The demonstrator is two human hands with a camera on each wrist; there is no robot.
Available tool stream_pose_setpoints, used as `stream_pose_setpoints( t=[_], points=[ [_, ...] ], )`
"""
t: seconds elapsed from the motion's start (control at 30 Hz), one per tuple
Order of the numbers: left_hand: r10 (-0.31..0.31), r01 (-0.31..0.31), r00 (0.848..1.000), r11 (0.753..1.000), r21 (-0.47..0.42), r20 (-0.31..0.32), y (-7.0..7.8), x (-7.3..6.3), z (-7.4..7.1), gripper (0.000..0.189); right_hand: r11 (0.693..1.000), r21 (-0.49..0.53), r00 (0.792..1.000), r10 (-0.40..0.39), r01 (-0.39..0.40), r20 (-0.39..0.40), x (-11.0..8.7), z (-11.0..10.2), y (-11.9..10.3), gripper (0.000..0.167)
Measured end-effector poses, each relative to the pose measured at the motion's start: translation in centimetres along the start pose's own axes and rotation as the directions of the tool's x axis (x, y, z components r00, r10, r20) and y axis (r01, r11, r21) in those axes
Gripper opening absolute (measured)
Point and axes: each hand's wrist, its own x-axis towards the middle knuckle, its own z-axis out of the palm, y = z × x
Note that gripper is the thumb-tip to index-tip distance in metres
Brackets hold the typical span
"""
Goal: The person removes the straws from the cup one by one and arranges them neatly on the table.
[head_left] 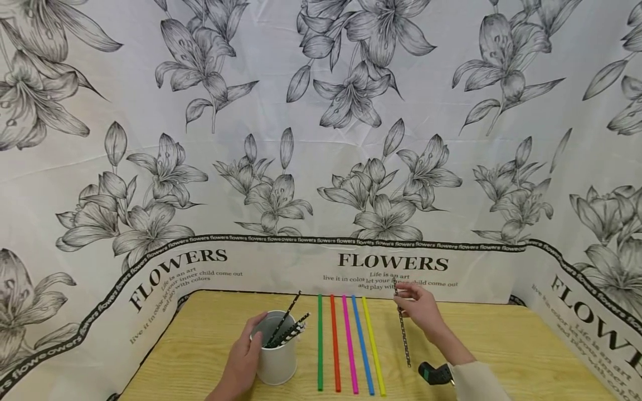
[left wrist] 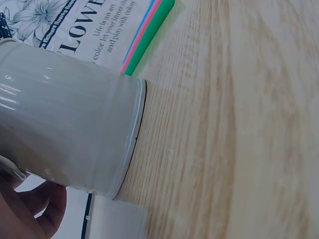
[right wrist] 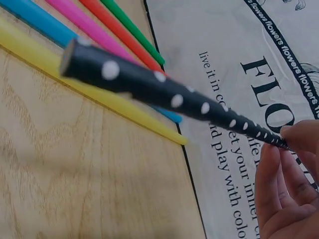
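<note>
The held straw (right wrist: 192,106) is black, dotted with white. The container (head_left: 277,365) is white outside and greyish within, and the straws inside it (head_left: 288,336) mix black and white. Plain single colours mark a green straw (head_left: 320,342), a red straw (head_left: 335,343), a bright pink straw (head_left: 350,344), a blue straw (head_left: 363,345) and a yellow straw (head_left: 373,346). The table (head_left: 210,328) is pale yellow-brown with streaked wood grain. White cloth (head_left: 281,33) bears black-and-grey line-drawn flowers, black lettering (head_left: 393,261), and a black band (head_left: 321,240) lettered in white. The sleeve (head_left: 476,381) is cream.
</note>
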Motion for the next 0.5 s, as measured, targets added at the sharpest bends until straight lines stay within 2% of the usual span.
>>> stream_pose_setpoints(
  t=[0.1,0.3,0.5],
  points=[
    [0.001,-0.001,1.000,1.000,0.000,-0.002,0.1,0.0,0.0,0.038,1.000,0.018,0.999,0.026,-0.025,-0.026,0.3,0.7,0.9,0.041],
    [0.022,-0.021,0.999,0.999,0.028,-0.036,-0.1,0.0,-0.1,0.038,1.000,0.026,0.999,0.019,-0.018,-0.034,0.8,2.3,2.3,0.039],
    [0.026,-0.025,0.999,0.999,0.029,-0.035,-0.1,-0.1,0.2,0.037,0.996,0.055,0.995,0.079,-0.076,-0.056,1.3,3.6,3.7,0.033]
  ],
)
